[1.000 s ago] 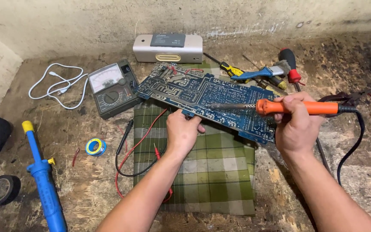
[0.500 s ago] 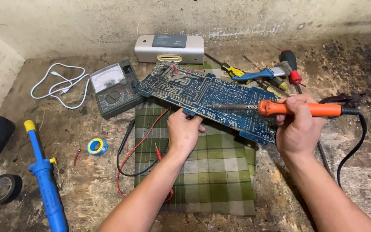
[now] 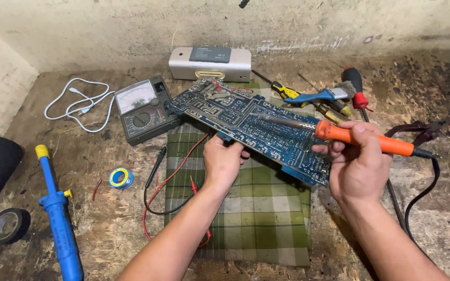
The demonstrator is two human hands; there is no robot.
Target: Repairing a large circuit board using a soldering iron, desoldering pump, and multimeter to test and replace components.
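While steadying the long blue printed circuit board (image 3: 256, 130) by its near edge above the green plaid cloth (image 3: 246, 218), left hand (image 3: 222, 161) clamped; right hand (image 3: 358, 166) fisted round orange-handled soldering iron (image 3: 339, 132), tip reaching solder side.

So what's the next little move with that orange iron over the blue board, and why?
Probably lowering the soldering iron slightly: its metal tip lies above the blue circuit board, whether touching I cannot tell. The right hand grips the orange handle, and the left hand holds the board's near edge tilted above the green plaid cloth.
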